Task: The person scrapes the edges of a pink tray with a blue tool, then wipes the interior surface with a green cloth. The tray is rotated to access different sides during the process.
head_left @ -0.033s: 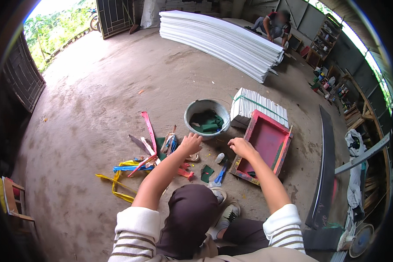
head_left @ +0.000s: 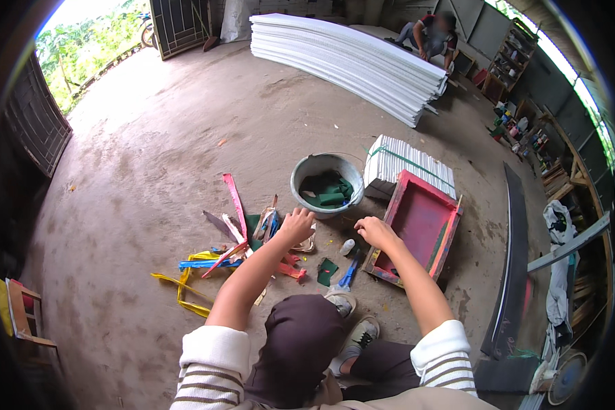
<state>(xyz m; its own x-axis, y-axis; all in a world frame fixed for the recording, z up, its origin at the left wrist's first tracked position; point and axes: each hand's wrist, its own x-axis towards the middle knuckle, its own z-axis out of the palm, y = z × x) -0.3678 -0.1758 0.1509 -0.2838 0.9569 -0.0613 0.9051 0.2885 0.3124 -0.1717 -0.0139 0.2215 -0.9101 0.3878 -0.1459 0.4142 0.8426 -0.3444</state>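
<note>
My left hand (head_left: 298, 225) is raised just in front of the near-left rim of a grey bucket (head_left: 296, 179), its fingers curled. Green pieces (head_left: 331, 188) lie inside the bucket. Level with it, my right hand (head_left: 376, 232) has its fingers bent together, beside the left edge of a shallow red-painted wooden frame (head_left: 417, 205). Whether either hand pinches something small cannot be made out. Between my arms on the floor are a small whitish bottle-like item (head_left: 347, 247), a blue-handled tool (head_left: 348, 275) and a green scrap (head_left: 326, 271).
Coloured strips and scraps (head_left: 234, 201) lie left of my left forearm, with a yellow strap loop (head_left: 179, 292). A strapped white stack (head_left: 406, 164) stands behind the frame. Farther off is a long pile of white sheets (head_left: 348, 65), with a crouching person (head_left: 430, 37) beyond. A dark board (head_left: 509, 273) lies right.
The view has shifted a little, so the bucket, frame and white stacks appear slightly farther right. My hands keep almost the same pose and place.
</note>
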